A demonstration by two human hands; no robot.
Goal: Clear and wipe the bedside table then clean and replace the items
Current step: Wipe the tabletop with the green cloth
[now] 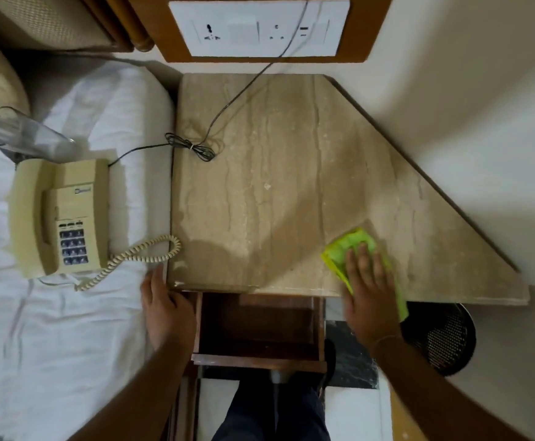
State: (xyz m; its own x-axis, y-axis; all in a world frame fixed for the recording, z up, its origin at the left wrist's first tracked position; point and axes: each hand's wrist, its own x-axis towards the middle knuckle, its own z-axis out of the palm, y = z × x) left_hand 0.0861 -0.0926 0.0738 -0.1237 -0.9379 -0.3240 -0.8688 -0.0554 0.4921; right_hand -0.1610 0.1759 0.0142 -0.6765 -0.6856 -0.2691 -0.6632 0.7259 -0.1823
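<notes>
1. The green cloth lies flat under the right hand, fingers spread wide over it, at the near right edge of the marble table top. Press evenly with the whole palm.
2. Sweep away from the hand toward the far corner, lifting the coiled cable rather than dragging it.
3. The left hand rests open at the table's near left corner, bracing; beyond it the telephone waits on the bed.
4. Below the hands the drawer stands open; push no dust into it.

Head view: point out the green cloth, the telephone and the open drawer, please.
Green cloth (350, 245): head view, upper fold showing above the right hand.
Telephone (68, 214): head view, body just above the keypad.
Open drawer (256, 329): head view, dark inside bottom.
</notes>
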